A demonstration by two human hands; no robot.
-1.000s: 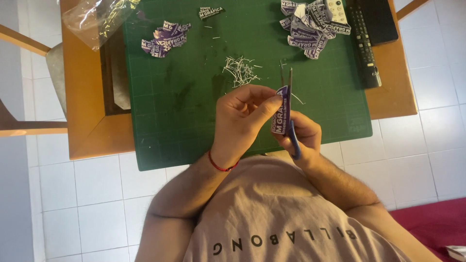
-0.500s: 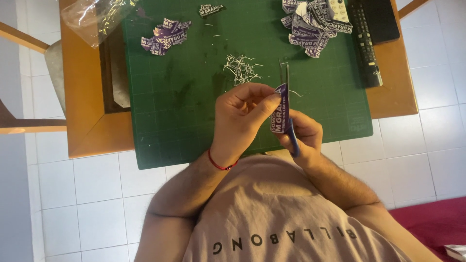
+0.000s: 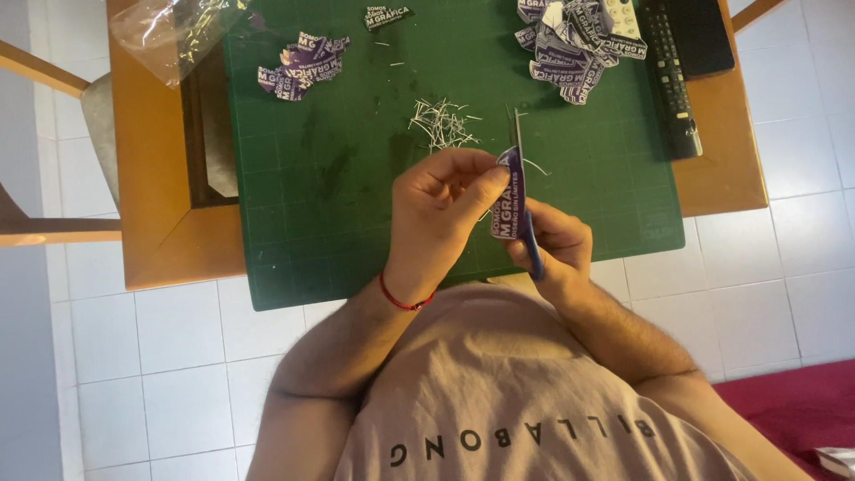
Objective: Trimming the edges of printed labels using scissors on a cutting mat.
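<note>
Two hands over green cutting mat (image 3: 356,178): left hand (image 3: 445,209) fingers pinch purple printed label (image 3: 509,200); right hand (image 3: 552,249) curled around blue-handled scissors (image 3: 525,178). Probably best: keep label taut, blades along its edge, short snips.

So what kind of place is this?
Probably a room at home, used for crafts: a wooden table on white floor tiles, a green cutting mat, and a TV remote.

Purple sticker (image 3: 508,200) with white lettering, blue-handled scissors (image 3: 532,249), dark green gridded cutting mat (image 3: 347,178), orange-brown wooden table (image 3: 151,196), black remote (image 3: 672,80), red wristband (image 3: 403,298).
</note>
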